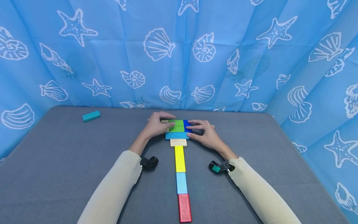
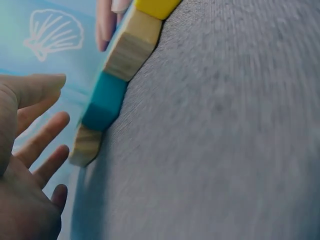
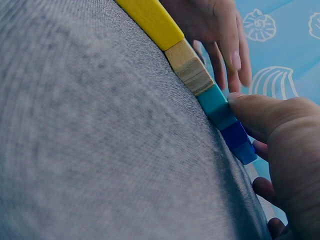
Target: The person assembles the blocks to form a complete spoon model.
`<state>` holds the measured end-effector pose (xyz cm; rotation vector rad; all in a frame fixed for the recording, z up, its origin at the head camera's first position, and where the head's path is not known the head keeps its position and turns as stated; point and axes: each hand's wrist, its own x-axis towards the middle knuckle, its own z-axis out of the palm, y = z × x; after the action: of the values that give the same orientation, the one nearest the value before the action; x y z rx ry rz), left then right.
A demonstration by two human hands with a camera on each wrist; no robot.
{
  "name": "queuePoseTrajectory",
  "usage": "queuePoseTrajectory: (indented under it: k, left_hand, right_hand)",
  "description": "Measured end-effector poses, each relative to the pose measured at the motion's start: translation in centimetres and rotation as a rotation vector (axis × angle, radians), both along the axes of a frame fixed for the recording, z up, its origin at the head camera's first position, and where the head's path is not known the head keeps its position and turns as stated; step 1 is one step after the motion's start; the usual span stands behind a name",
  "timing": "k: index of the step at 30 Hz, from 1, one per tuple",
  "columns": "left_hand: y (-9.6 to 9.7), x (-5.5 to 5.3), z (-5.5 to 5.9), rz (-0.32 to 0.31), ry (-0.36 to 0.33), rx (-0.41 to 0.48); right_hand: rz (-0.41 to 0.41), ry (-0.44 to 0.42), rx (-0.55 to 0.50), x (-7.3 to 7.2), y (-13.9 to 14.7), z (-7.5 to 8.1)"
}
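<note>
Wooden blocks lie flat, joined in one figure. At its far end are two green blocks point(image 1: 177, 128), with a dark blue block point(image 1: 185, 123) on their right and a plain wood block point(image 2: 86, 145) on their left. A teal-blue block point(image 1: 176, 136) crosses just below them. My left hand point(image 1: 158, 125) hovers at the left side, thumb over the green blocks, fingers loosely spread and holding nothing. From the right, my right hand point(image 1: 208, 134) reaches in with extended fingers at the dark blue block. Its thumb touches the teal-blue block's right end.
Below the teal-blue block, a plain wood block point(image 1: 178, 143), a yellow block point(image 1: 180, 159), a light blue block point(image 1: 181, 183) and a red block point(image 1: 184, 207) run toward me. A separate teal block point(image 1: 91, 116) lies far left on the grey cloth point(image 1: 70, 161). A blue curtain point(image 1: 179, 71) hangs behind.
</note>
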<state>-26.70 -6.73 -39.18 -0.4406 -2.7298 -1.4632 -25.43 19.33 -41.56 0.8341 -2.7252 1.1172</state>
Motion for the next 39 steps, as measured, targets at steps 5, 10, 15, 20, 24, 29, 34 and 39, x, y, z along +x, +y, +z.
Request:
queuePoseTrajectory:
  k: [5, 10, 15, 20, 24, 29, 34, 39]
  left_hand:
    - [-1.3, 0.6, 0.4, 0.0, 0.048, 0.022]
    - [-3.1, 1.0, 0.5, 0.003, 0.092, 0.06]
    - [-5.0, 1.5, 0.6, 0.027, 0.115, 0.073]
    - [-6.8, 2.0, 0.8, 0.056, 0.116, 0.063]
    - [-7.8, 2.2, 1.0, 0.079, 0.13, 0.06]
    - [-9.0, 2.1, 1.0, 0.097, 0.172, 0.059]
    - [-10.4, 2.2, 1.2, 0.14, 0.163, 0.028]
    - [-12.2, 2.4, 1.6, 0.201, 0.17, 0.009]
  right_hand:
    - [-0.013, -0.008, 0.007, 0.0, 0.0, 0.0]
    - [-0.012, 0.004, 0.003, 0.1, 0.1, 0.0]
    - [-0.007, 0.013, 0.002, 0.1, 0.1, -0.1]
    - [-0.01, 0.01, 0.0, 0.1, 0.0, -0.1]
    - [-0.012, 0.007, 0.0, 0.1, -0.1, -0.1]
    - [-0.014, 0.003, 0.0, 0.2, -0.1, 0.0]
    - [-0.009, 0.001, -0.002, 0.1, -0.1, 0.0]
    - [-0.01, -0.011, 0.001, 0.2, -0.1, 0.2]
